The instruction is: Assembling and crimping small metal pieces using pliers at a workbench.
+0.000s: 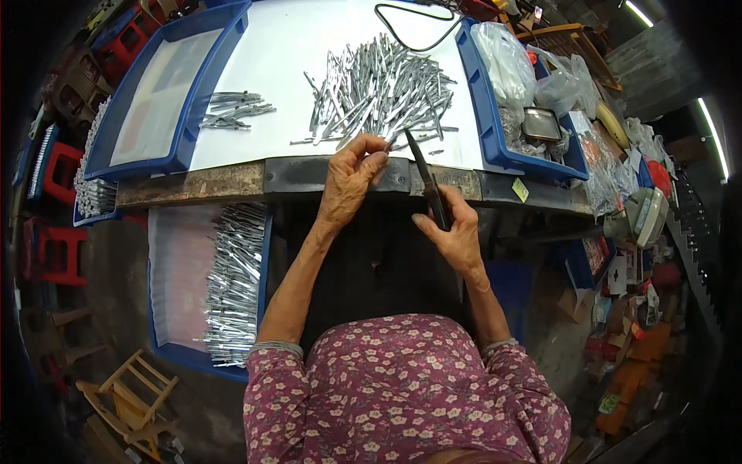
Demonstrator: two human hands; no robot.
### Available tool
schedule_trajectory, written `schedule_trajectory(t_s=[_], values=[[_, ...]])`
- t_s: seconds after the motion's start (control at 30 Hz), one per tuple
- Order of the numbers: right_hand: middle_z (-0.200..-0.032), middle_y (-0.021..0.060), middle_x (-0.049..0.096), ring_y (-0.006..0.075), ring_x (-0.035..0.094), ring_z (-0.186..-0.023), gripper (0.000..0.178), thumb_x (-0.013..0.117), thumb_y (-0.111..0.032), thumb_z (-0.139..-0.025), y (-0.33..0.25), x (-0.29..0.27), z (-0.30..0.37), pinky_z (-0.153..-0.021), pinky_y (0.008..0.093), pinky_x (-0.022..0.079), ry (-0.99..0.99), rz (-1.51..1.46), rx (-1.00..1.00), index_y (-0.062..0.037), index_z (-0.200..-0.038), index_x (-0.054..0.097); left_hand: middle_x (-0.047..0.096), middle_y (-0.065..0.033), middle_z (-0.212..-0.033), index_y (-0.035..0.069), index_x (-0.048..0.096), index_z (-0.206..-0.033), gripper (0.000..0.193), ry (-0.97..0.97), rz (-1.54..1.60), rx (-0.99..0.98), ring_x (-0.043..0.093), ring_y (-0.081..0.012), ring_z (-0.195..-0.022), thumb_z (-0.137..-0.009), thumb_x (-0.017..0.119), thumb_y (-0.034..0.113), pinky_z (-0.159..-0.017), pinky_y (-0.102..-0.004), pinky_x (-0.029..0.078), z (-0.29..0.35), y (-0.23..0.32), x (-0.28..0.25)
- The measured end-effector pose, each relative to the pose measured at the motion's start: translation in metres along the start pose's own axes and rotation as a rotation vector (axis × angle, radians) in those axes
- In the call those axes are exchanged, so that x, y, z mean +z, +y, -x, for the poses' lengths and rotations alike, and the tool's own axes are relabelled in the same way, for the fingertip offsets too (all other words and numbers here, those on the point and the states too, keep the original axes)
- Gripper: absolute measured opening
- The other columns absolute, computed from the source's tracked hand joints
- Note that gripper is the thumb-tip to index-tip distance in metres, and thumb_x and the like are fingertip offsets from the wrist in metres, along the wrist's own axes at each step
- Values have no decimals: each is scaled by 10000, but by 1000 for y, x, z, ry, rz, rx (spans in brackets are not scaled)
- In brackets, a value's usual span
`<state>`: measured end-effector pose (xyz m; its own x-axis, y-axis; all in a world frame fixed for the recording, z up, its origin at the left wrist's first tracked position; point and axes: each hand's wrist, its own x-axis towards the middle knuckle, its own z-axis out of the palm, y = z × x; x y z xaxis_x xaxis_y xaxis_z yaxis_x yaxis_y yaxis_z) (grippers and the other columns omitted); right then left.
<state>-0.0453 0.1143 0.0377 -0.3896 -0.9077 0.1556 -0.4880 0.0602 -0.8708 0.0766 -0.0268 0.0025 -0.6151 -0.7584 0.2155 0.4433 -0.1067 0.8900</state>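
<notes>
A worker in a floral blouse sits at a bench edge, both hands raised over a white work surface (263, 69) strewn with small metal parts.

The left hand (349, 182) is curled, thumb and fingertips (379, 158) pinched around one thin silvery piece at the near fringe of the large heap of grey metal strips (382, 89), which lies at twelve o'clock from the hands. The piece itself is too small to make out in detail. The right hand (456, 232) is closed around the handle of a dark, long-bladed tool (427, 174), its tip pointing up toward eleven o'clock and meeting the left fingertips.

Judging by the pose, the step calls for a steady pinch and a short, controlled stroke: the strip should sit firmly between the fingertips, with the tool's point kept clear of the fingers and the forearms braced against the worn bench edge (332, 176).

A smaller cluster of strips (232, 110) lies at ten o'clock from the hands, just beside an empty-looking blue tray (185, 131). Below the bench, at eight o'clock, another blue tray (263, 255) holds a neat bank of finished-looking strips (236, 282). At two o'clock, a blue bin (487, 116) carries clear plastic bags (506, 62) and a small metal tin (541, 124). A black cable (410, 31) loops across the far end.
</notes>
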Motion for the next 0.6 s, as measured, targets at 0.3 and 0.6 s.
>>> schedule_trajectory(t_s=[0.3,0.6], values=[[-769,75,542,155,527,-624,381,687,-42,-665,-9,0,-27,-586,253,427,94,296,-322,2,-1004,520,598,-42,-846,6,584,-950,136,11,1,75,530,-88,-702,-841,591,88,-637,-217,441,6,-9,1],[-749,85,520,165,504,-576,381,695,-35,-651,-18,-2,-33,-546,271,419,74,402,-344,5,-985,515,576,-22,-811,-2,589,-928,118,-27,-1,95,515,-83,-693,-840,588,78,-624,-207,426,8,-9,2]])
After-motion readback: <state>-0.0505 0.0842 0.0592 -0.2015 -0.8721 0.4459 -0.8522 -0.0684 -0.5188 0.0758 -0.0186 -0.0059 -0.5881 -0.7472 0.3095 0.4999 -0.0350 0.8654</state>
